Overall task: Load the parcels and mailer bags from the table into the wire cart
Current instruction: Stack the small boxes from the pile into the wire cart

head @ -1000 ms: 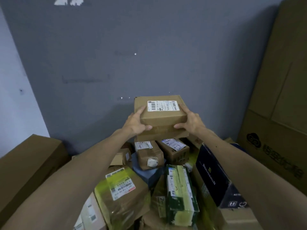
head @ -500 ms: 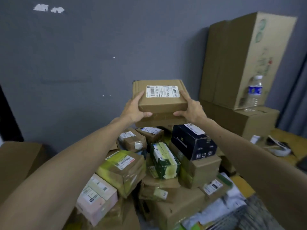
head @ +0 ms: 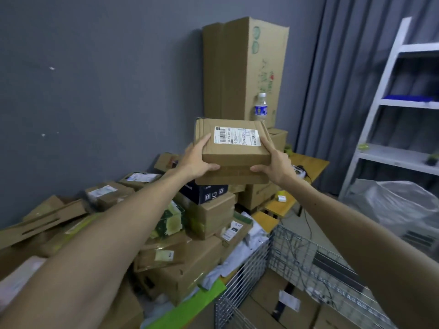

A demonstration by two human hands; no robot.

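You hold a labelled cardboard parcel (head: 234, 151) raised above the parcel pile (head: 185, 264) on the table, beyond the wire cart (head: 249, 269). A second flat box (head: 234, 177) lies directly beneath it, touching. Your left hand (head: 198, 161) grips the left end, fingers along the top edge, thumb curled across the front. Your right hand (head: 276, 166) grips the right end the same way. Brown cartons (head: 268, 302) lie inside the cart.
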